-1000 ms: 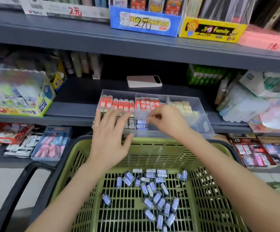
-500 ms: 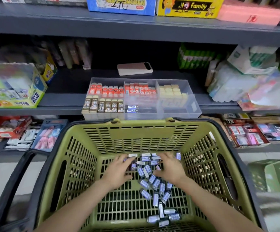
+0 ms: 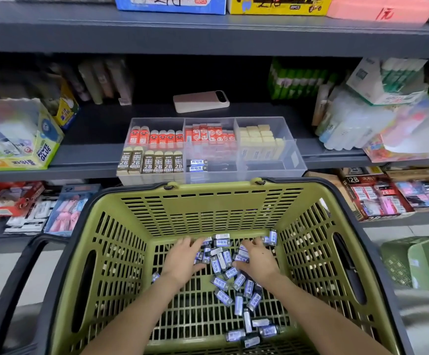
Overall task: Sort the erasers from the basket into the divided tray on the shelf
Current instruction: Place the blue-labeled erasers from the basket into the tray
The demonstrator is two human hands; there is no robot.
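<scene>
Several blue-sleeved erasers (image 3: 223, 283) lie heaped on the floor of the green basket (image 3: 208, 208). Both hands are down in that heap. My left hand (image 3: 182, 260) lies palm down on its left side, with erasers caught between thumb and fingers. My right hand (image 3: 258, 262) grips a few erasers on the right side. The clear divided tray (image 3: 296, 162) stands on the shelf just behind the basket. It holds red, 2B and yellow erasers in separate compartments. Two blue erasers (image 3: 198, 165) lie in its front middle compartment.
A pink power bank (image 3: 200, 101) lies on the shelf behind the tray. A glue box (image 3: 41, 149) stands at the left, and plastic-wrapped packs (image 3: 387, 124) at the right. Stationery boxes fill the lower shelf. A second green basket (image 3: 418, 262) sits on the floor at the right.
Both hands came down from the tray on the shelf into the basket. They now close in on the eraser pile from either side.
</scene>
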